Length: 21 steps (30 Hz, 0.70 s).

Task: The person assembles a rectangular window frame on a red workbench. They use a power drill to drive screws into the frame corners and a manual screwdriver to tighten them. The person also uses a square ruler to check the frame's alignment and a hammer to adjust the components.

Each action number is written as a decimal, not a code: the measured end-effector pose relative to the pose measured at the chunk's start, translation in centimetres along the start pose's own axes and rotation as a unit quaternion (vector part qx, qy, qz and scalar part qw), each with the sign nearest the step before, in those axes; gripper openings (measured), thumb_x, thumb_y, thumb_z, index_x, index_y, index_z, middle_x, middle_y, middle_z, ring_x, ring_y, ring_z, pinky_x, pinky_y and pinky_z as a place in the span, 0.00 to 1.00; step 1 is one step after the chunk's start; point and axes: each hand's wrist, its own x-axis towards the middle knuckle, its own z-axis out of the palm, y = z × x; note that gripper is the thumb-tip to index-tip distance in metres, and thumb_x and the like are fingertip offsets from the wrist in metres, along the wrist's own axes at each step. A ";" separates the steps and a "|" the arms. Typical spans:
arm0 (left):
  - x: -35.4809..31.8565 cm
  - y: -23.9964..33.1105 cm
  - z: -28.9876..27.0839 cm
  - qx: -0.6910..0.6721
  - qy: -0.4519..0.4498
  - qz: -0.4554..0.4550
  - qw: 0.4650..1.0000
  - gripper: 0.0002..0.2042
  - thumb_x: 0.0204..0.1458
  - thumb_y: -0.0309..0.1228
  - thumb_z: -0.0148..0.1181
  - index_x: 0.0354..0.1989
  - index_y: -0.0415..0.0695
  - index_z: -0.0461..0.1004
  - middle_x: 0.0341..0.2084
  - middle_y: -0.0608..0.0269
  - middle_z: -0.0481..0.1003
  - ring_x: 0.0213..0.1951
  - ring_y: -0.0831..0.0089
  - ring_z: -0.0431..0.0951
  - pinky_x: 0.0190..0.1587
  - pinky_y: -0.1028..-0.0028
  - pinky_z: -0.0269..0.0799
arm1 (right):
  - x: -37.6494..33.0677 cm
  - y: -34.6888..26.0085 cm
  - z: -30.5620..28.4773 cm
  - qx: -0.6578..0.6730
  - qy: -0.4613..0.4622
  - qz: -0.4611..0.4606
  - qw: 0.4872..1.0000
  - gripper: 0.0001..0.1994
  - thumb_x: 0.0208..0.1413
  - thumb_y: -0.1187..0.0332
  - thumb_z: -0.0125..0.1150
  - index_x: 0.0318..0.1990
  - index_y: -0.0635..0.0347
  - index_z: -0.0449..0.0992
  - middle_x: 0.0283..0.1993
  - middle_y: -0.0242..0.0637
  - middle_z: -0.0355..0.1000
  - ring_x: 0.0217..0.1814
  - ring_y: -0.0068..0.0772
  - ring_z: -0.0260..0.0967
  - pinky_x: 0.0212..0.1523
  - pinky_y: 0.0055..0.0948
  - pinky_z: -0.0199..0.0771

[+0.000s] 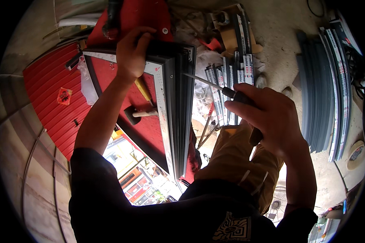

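Note:
A dark grey metal frame [177, 117] with white film on its upper face lies on a red-covered bench [152, 133]. My left hand [132, 54] grips the frame at its far corner, with the fingertips hidden over the edge. In my right hand [267, 117] is a screwdriver [209, 83], its dark handle wrapped by my fingers. The shaft points left, and its tip is at the frame's outer side; whether it sits in a hole I cannot tell. Inside the frame's opening are a mallet [132, 115] with a dark head and a yellow-handled tool [142, 90].
A dark power tool [111, 26] rests at the bench's far end. Beyond the frame, film-covered profiles [225, 87] stand bundled beside clear plastic and cardboard. Long grey profiles [318, 93] are stacked at the right. A red corrugated panel [48, 77] is at the left.

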 end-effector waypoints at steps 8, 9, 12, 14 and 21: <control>-0.2 0.0 -0.1 0.014 0.001 0.006 1.000 0.12 0.66 0.31 0.55 0.49 0.42 0.84 0.33 0.56 0.84 0.37 0.69 0.84 0.45 0.73 0.75 | 0.8 -0.7 -0.5 0.267 0.001 0.106 0.958 0.17 0.52 0.76 0.77 0.50 0.57 0.85 0.51 0.43 0.82 0.46 0.44 0.84 0.46 0.37 0.84; -0.3 0.0 -0.2 0.014 0.002 0.003 1.000 0.12 0.66 0.31 0.55 0.49 0.42 0.84 0.33 0.56 0.84 0.37 0.69 0.84 0.45 0.73 0.75 | 0.7 -0.8 -0.5 0.268 0.001 0.106 0.958 0.17 0.52 0.76 0.77 0.50 0.57 0.85 0.51 0.43 0.82 0.46 0.44 0.84 0.46 0.37 0.84; -0.1 -0.3 -0.1 0.011 0.003 0.003 1.000 0.12 0.66 0.31 0.55 0.49 0.42 0.84 0.33 0.57 0.83 0.37 0.69 0.83 0.44 0.73 0.75 | 0.6 -0.6 -0.3 0.298 0.006 0.111 0.948 0.17 0.52 0.76 0.77 0.51 0.57 0.85 0.50 0.43 0.82 0.46 0.44 0.84 0.47 0.36 0.83; -0.1 -0.5 -0.2 0.011 0.003 0.005 1.000 0.12 0.66 0.30 0.55 0.49 0.42 0.84 0.33 0.57 0.83 0.36 0.70 0.83 0.44 0.73 0.75 | 0.5 -0.5 -0.1 0.282 0.008 0.110 0.953 0.18 0.52 0.76 0.77 0.51 0.56 0.85 0.50 0.42 0.82 0.47 0.43 0.84 0.49 0.36 0.83; 0.0 -0.6 0.0 -0.011 0.004 -0.003 1.000 0.11 0.65 0.30 0.56 0.47 0.42 0.84 0.34 0.55 0.84 0.38 0.68 0.84 0.45 0.72 0.76 | -0.8 -0.3 -0.3 0.120 0.076 0.015 0.990 0.11 0.55 0.76 0.74 0.46 0.55 0.87 0.54 0.53 0.82 0.44 0.42 0.86 0.42 0.33 0.85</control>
